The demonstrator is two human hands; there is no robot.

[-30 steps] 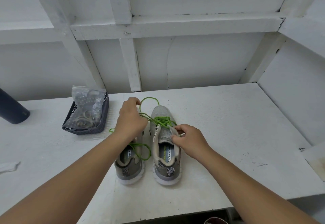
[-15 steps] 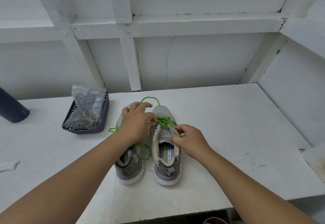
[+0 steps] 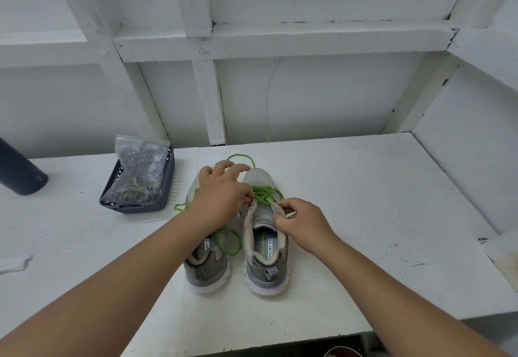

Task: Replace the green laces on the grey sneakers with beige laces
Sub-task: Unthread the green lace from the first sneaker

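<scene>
Two grey sneakers stand side by side, toes away from me, on the white table (image 3: pixel 364 230). My left hand (image 3: pixel 221 199) lies over the left sneaker (image 3: pixel 207 272) with fingers spread forward, its thumb touching the green lace (image 3: pixel 263 192) threaded across the right sneaker (image 3: pixel 266 267). My right hand (image 3: pixel 302 224) pinches the right sneaker's upper at the eyelet edge beside the tongue. A loose green lace loop (image 3: pixel 229 241) hangs over the left sneaker's opening, and another loop (image 3: pixel 241 157) lies beyond the toes.
A dark mesh basket (image 3: pixel 140 205) at the left holds a clear bag (image 3: pixel 140 166) of coiled pale and dark cords. A dark cylinder (image 3: pixel 19 171) lies at the far left. A white scrap (image 3: pixel 14 262) sits near the left edge. White walls enclose the back and right.
My left hand let the raised green lace drop, opened its fingers and came down over the shoes toward the right sneaker's lacing. My right hand stayed on the right sneaker.
</scene>
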